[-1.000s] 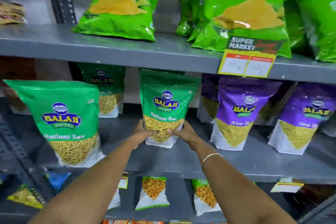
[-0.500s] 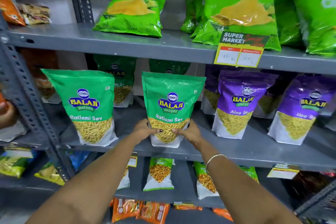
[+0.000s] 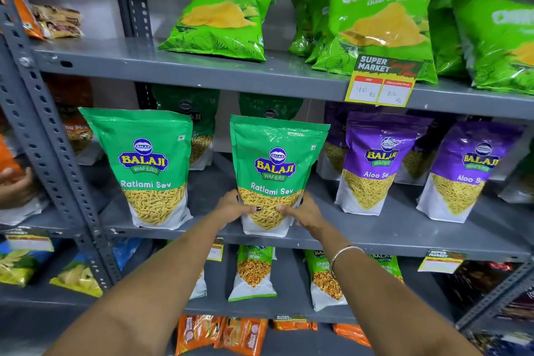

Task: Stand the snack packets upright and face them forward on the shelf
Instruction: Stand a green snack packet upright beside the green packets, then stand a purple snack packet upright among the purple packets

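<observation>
Hands: our left hand and right hand clasp the Sev packet's base.
Change: it now stands straighter, label forward, at the shelf edge.
Meaning: we judge it nearly done.

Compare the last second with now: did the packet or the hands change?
Little changed. Both hands, left and right, keep their grip on the lower part of the middle Ratlami Sev packet, which stays upright, facing forward at the shelf edge. The view shifted, bringing the left rack post into sight. Neighbouring packets look unmoved.
</observation>
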Motion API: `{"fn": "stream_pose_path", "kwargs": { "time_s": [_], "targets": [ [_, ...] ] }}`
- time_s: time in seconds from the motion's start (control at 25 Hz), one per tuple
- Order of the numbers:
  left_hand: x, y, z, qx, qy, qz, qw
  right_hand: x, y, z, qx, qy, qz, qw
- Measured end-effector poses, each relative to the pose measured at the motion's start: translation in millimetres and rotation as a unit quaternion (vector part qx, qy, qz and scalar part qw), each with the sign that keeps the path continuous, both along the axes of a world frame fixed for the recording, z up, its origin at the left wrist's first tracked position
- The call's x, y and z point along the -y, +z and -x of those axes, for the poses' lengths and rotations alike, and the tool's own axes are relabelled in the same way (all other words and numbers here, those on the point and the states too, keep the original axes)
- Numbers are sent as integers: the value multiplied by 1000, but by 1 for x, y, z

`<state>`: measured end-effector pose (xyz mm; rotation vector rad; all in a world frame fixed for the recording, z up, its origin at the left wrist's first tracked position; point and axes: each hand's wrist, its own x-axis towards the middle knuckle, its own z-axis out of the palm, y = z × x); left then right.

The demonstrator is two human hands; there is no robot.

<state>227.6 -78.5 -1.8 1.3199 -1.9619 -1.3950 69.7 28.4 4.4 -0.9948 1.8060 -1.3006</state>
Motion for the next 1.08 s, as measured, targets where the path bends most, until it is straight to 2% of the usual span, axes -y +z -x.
{"fn": "stream_pose_path", "kwargs": {
  "time_s": [0.08,0.16,0.24,0.36,0.48,0.52,0.6,0.68,0.76,0.8,0.88,0.96,1.08],
  "targets": [
    [-2,4,-1,1,-10,4,1000,0,2,0,-1,5,0,1000],
    [-2,8,-2,40,-32,10,999,-1,3,2,13,23,-10,1000],
    [0,13,-3,168,-75,4,983,-2,5,7,9,28,-33,999],
    [-7,27,4,397,-136,-63,906,-9,-6,31,-36,-19,-77,996],
    [-27,38,40,468,-190,-160,848,-32,-6,82,-83,-89,-110,986],
    [-35,39,56,463,-200,-168,847,-42,-4,100,-88,-104,-126,983],
    [-52,37,95,409,-212,-145,876,-58,-4,144,-77,-120,-155,977],
    [-63,25,139,303,-204,-109,925,-56,-33,212,-62,-130,-159,977],
    [-65,10,184,184,-144,-66,970,-43,-67,277,-57,-138,-151,977],
    [-64,1,205,124,-105,-53,985,-46,-55,282,-29,-121,-135,983],
    [-62,-12,242,8,-40,-52,998,-53,-28,280,20,-74,-83,994],
    [-67,-21,264,-87,-9,-56,995,-57,-12,279,37,-33,-48,998],
    [-86,-28,277,-100,22,-38,994,-52,-41,299,70,24,-25,997]
  ]
}}
